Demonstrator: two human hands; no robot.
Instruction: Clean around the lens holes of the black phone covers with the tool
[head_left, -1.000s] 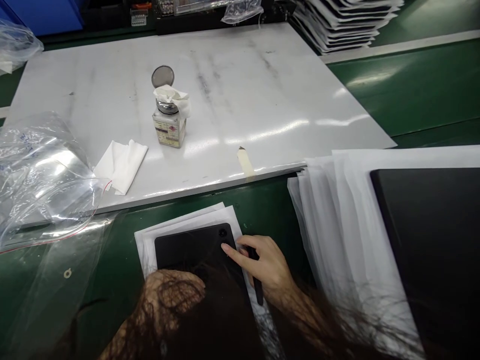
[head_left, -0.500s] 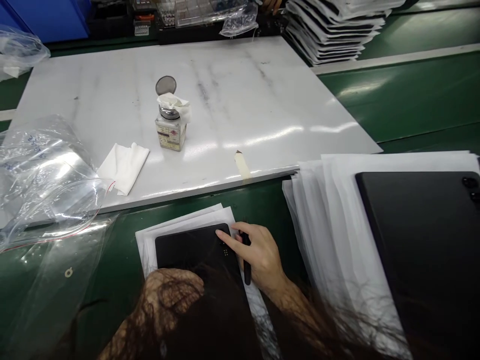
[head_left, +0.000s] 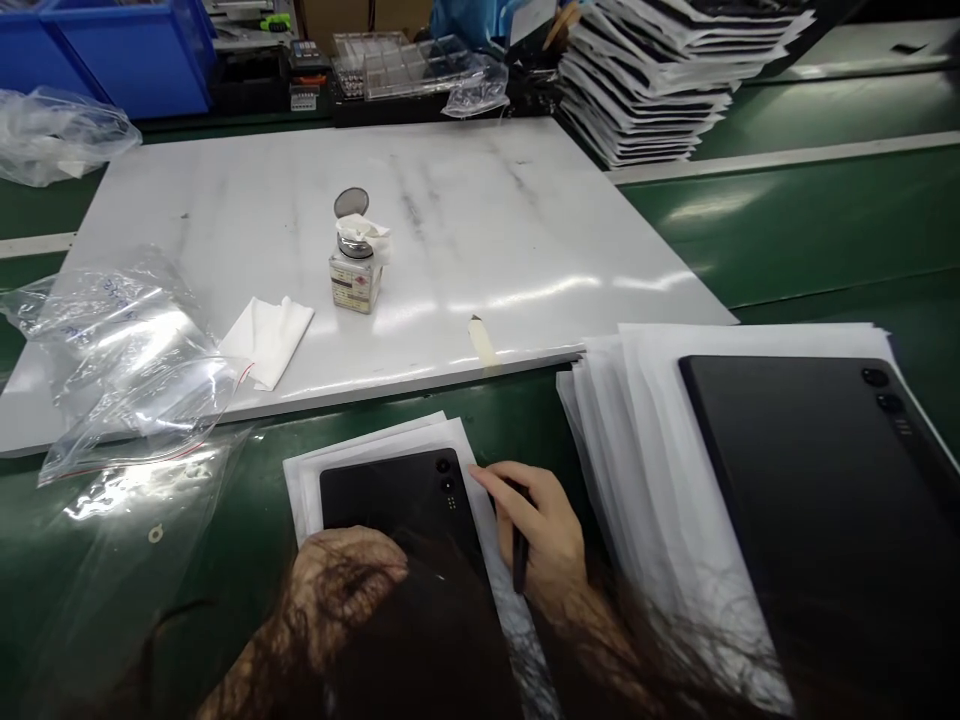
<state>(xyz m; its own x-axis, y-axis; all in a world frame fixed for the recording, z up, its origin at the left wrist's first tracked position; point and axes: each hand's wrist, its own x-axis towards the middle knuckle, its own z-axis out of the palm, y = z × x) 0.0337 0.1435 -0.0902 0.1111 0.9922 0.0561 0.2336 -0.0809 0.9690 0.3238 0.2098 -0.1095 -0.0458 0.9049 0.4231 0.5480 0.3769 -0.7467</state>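
Note:
A small black tablet back (head_left: pixel 390 495) lies on a few white sheets (head_left: pixel 375 440) on the green surface in front of me. My left hand (head_left: pixel 341 585) rests on its near part, half veiled by hair, and its fingers do not show clearly. My right hand (head_left: pixel 544 525) sits at the tablet's right edge, fingers curled round a thin dark stylus-like tool (head_left: pixel 519 560), the index finger stretched toward the camera corner.
A larger black tablet (head_left: pixel 817 500) lies on a fanned stack of white sheets (head_left: pixel 645 420) at right. On the white board (head_left: pixel 525 220) stand a small bottle (head_left: pixel 355 270), a folded wipe (head_left: pixel 268 338) and tape (head_left: pixel 481 340). Clear plastic bags (head_left: pixel 127 350) lie at left, stacked trays (head_left: pixel 660 90) behind.
My view has tilted up, showing more of the far bench. My right index finger slid off the tablet's camera corner to its right edge.

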